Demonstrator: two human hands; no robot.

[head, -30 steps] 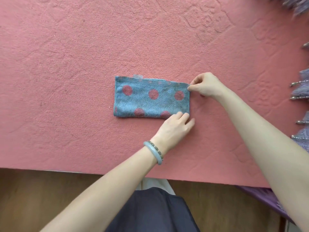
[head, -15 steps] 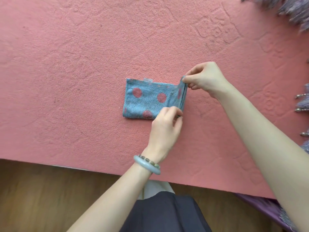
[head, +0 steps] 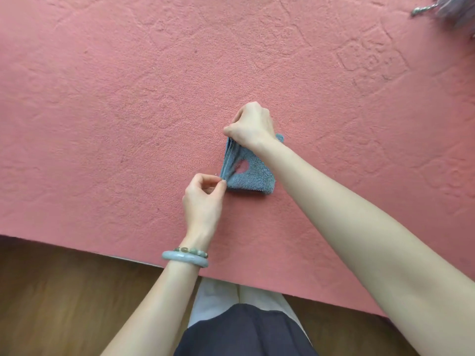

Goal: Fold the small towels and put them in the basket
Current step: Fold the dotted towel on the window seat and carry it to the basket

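Note:
A small blue towel with red dots (head: 253, 173) lies on the pink surface (head: 128, 111), doubled over into a small square with its free edges stacked on the left side. My right hand (head: 253, 124) pinches the far corner of those stacked edges, and its forearm covers the towel's right part. My left hand (head: 203, 199), with two bracelets on the wrist, pinches the near left corner. No basket is in view.
The pink textured surface ends at a front edge (head: 102, 255), with wooden floor (head: 64, 304) below it. Purple fringed fabric with metal beads (head: 442, 6) lies at the far right corner. My lap shows at the bottom.
Both hands carried the towel's right end over to the left, folding the long strip in half. The hands now hold the stacked edges on the left side.

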